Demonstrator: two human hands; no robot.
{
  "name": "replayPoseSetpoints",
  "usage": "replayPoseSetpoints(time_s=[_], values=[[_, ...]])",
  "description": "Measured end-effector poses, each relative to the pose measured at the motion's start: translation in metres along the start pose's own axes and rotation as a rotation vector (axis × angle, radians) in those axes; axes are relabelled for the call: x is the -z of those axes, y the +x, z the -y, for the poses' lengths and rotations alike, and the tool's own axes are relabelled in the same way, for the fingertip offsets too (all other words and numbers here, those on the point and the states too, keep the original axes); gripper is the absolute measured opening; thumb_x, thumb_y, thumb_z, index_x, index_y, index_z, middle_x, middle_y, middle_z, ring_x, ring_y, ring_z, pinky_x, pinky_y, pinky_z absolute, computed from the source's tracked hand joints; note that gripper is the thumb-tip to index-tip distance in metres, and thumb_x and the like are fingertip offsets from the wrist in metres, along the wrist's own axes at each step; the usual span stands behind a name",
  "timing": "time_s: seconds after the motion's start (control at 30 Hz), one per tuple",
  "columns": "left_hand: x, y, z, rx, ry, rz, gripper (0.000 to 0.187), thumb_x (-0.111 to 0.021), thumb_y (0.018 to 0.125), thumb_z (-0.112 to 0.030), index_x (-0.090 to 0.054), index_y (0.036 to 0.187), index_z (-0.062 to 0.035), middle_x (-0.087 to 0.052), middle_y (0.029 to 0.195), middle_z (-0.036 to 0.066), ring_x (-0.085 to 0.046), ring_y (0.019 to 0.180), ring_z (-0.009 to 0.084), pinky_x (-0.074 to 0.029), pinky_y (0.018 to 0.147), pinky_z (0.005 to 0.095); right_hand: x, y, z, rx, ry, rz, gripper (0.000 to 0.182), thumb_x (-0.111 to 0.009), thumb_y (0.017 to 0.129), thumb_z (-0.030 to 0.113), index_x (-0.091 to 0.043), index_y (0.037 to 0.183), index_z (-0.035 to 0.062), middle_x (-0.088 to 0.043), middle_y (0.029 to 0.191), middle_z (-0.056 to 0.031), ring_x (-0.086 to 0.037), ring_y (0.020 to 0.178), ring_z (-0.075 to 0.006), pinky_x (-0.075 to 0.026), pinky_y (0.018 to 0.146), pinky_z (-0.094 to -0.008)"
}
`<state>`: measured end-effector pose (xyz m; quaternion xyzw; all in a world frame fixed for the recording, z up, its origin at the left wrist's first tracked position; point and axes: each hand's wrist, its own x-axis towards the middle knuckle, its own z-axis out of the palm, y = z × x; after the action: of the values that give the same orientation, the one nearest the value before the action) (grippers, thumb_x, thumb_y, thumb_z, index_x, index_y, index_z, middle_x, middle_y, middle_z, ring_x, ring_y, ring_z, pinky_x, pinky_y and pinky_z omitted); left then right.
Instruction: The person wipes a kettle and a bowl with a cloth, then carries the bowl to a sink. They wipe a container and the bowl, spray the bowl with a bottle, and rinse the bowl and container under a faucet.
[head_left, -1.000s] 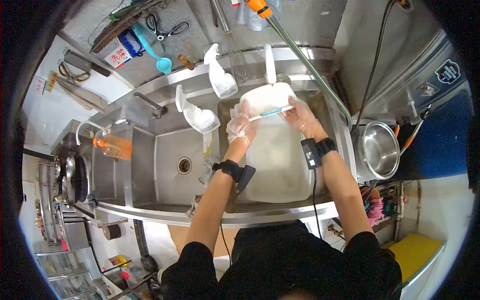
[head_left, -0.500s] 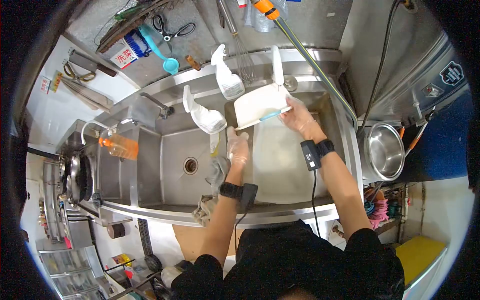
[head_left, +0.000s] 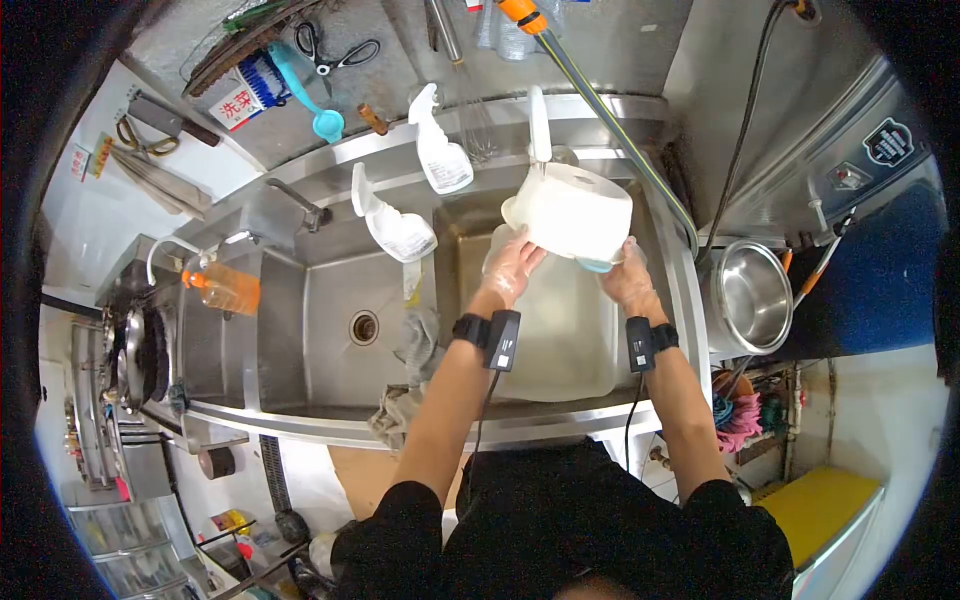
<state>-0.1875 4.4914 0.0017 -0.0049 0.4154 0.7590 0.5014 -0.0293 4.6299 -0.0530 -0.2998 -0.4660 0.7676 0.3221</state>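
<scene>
A white plastic container, tilted with its base up, is held over the right sink basin below the white faucet spout. My left hand grips its near left edge, and my right hand grips its near right edge beside a light blue part. Both hands wear clear gloves. Beneath them a large whitish tub sits in the basin. Two white spray bottles stand to the left of the container.
Grey cloths hang over the sink divider. An orange bottle stands at the left basin. A hose runs along the right side, near a steel pot. A whisk and scissors lie behind the sink.
The container has turned and moved right, now showing its base. My left hand has moved right with it, and my right hand has shifted lower. The camera view has shifted slightly.
</scene>
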Motion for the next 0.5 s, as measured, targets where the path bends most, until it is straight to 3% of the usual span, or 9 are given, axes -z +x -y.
replayPoseSetpoints(time_s=[0.07,0.17,0.27,0.37,0.5], values=[[-0.001,0.012,-0.001,-0.01,0.033,0.082,0.039,-0.058,0.088,-0.022,-0.047,0.121,-0.005,-0.054,0.119,0.004,-0.05,0.112,0.0172,-0.039,0.098,0.0354,-0.01,-0.011,0.016,-0.234,0.596,-0.146,0.037,-0.027,0.099,0.028,-0.04,0.125,0.0043,-0.047,0.127,-0.0087,-0.046,0.116,-0.0198,-0.037,0.102,-0.0344],[0.0,0.022,-0.008,-0.024,0.113,0.112,0.04,-0.059,0.087,-0.023,-0.047,0.12,-0.0037,-0.055,0.117,0.005,-0.052,0.108,0.0176,-0.042,0.095,0.035,-0.011,-0.013,0.013,-0.304,0.591,-0.228,0.029,-0.032,0.098,0.024,-0.046,0.115,0.0062,-0.052,0.118,-0.0088,-0.05,0.107,-0.0211,-0.042,0.094,-0.035],[0.005,0.019,-0.021,-0.032,0.164,0.06,0.036,-0.058,0.087,-0.021,-0.049,0.117,-0.0031,-0.056,0.115,0.006,-0.054,0.106,0.0181,-0.043,0.094,0.0347,-0.001,-0.008,-0.004,-0.371,0.552,-0.114,0.019,-0.04,0.095,0.022,-0.05,0.102,0.0078,-0.056,0.104,-0.0073,-0.053,0.093,-0.0202,-0.045,0.082,-0.034],[0.024,0.018,-0.031,-0.034,0.137,0.006,0.029,-0.057,0.087,-0.018,-0.052,0.112,-0.0039,-0.056,0.115,0.007,-0.054,0.106,0.0181,-0.043,0.095,0.0346,-0.031,-0.017,0.019,-0.414,0.585,-0.172,0.014,-0.045,0.093,0.021,-0.051,0.094,0.0086,-0.056,0.094,-0.006,-0.052,0.084,-0.0184,-0.045,0.076,-0.0327],[0.044,0.011,-0.038,0.017,-0.075,-0.061,0.027,-0.063,0.077,-0.009,-0.054,0.101,-0.0034,-0.058,0.107,0.006,-0.053,0.106,0.0208,-0.042,0.096,0.0351,-0.048,-0.006,0.02,-0.452,0.543,-0.117,0.014,-0.046,0.093,0.021,-0.052,0.094,0.0083,-0.057,0.093,-0.0059,-0.053,0.085,-0.0179,-0.046,0.075,-0.0319]])
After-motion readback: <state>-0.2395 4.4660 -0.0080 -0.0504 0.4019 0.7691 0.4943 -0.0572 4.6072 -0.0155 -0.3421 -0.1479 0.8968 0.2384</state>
